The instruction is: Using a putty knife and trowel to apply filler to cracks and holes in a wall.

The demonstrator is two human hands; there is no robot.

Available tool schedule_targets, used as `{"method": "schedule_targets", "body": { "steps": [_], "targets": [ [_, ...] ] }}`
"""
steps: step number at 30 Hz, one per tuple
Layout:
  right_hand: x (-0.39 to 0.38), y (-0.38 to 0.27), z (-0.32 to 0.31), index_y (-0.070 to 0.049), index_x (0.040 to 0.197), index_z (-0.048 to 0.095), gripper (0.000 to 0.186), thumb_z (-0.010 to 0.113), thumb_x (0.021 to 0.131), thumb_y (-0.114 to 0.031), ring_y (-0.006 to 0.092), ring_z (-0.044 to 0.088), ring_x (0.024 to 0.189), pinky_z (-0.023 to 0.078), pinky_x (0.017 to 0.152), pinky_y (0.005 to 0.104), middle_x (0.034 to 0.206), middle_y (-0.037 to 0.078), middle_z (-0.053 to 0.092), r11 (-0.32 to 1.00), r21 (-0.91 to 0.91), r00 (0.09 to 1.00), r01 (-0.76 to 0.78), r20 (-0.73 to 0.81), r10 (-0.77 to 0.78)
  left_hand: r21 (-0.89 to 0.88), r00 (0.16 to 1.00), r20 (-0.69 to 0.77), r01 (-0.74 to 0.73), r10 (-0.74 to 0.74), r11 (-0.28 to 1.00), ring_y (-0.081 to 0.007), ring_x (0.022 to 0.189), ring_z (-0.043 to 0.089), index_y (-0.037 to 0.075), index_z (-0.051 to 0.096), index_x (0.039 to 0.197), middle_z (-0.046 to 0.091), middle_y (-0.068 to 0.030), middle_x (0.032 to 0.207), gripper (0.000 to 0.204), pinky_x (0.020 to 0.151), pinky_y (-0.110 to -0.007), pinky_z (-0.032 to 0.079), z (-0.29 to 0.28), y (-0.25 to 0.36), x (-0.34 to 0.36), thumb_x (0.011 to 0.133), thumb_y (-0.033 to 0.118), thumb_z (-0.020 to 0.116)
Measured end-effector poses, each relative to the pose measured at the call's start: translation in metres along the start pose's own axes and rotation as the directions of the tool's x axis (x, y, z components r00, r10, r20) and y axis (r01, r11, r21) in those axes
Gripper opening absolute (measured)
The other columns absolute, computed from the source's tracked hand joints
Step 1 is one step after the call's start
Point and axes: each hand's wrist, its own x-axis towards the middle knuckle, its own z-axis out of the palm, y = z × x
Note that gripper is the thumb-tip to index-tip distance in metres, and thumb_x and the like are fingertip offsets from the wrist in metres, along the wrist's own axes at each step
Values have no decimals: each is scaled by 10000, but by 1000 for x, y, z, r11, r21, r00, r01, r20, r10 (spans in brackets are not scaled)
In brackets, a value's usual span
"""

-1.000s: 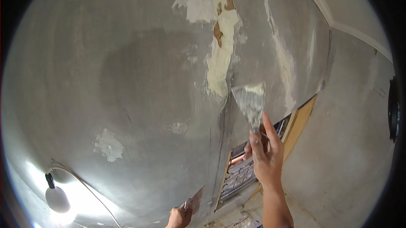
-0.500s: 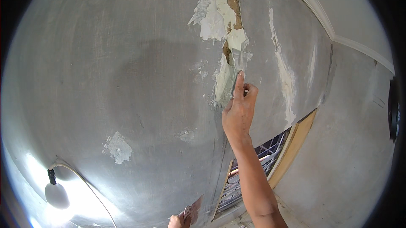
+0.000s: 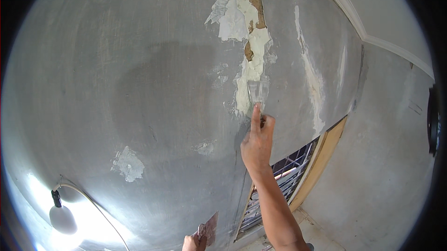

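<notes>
My right hand [image 3: 257,146] grips a putty knife [image 3: 258,91], index finger laid along it, with the blade against the grey wall [image 3: 172,125]. Pale filler [image 3: 254,70] covers part of a long damaged strip just above and left of the blade. Brown bare patches [image 3: 248,51] show within that strip. Low in the view, my left hand [image 3: 194,242] is closed round a second putty knife [image 3: 211,229], whose broad blade is smeared and points up to the right. The left hand is partly cut off by the lower edge.
At lower left a light bulb [image 3: 63,220] hangs on a cable [image 3: 100,211] by the wall. Beyond my right forearm is a barred window opening [image 3: 295,169] with a wooden frame [image 3: 321,162]. Further filler patches [image 3: 129,164] mark the wall; a white cornice [image 3: 391,47] runs at upper right.
My right hand has drawn its putty knife down the strip, slightly leftward. Filler now spreads over more of the strip behind it. My left hand has shifted slightly.
</notes>
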Motion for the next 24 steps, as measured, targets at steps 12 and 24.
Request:
{"method": "schedule_targets", "body": {
  "steps": [12,24],
  "targets": [
    [57,29,-9,-57,1412,419,720,624,738,93,301,543,916,499,789,339,1061,179,460,994,-97,998,60,-10,-61,0,999,35,9,-9,1000,-466,710,611,-25,597,847,598,-264,684,250,588,-476,484,4,-3,-6,838,223,567],
    [45,51,-13,-126,1470,334,806,583,744,121,333,532,906,489,790,366,1069,210,427,991,63,988,121,-103,-114,13,999,28,26,-26,1000,-455,703,619,-32,606,856,603,-259,677,266,581,-462,485,4,2,-5,838,230,573]
  ]
}}
